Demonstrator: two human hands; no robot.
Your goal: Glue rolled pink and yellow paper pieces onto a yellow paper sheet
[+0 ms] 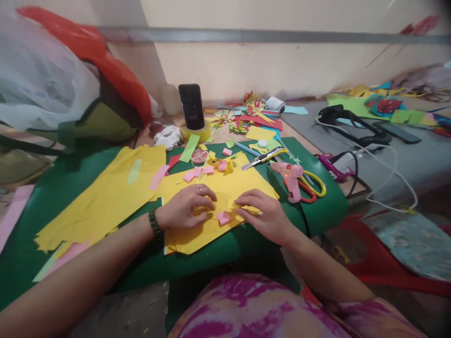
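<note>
My left hand [186, 206] rests over a stack of yellow paper [197, 239], fingers curved and apart, with nothing visible in them. Between the thumb and fingers of my right hand [262, 213] is a small yellow paper piece [232, 203]. A folded pink paper piece [223, 218] lies on the yellow paper between my two hands. Beyond my fingers, several small pink folded pieces [208, 170] sit near the sheet's far edge. A utility knife [264, 158] lies at the sheet's far right corner.
A pink glue gun [291, 180] lies beside scissors [320, 185] at the right. More yellow sheets [105, 192] spread across the green table cover [197, 270]. A phone [192, 105] stands upright by a tape roll [204, 131]. Paper flowers [255, 103] lie at the back.
</note>
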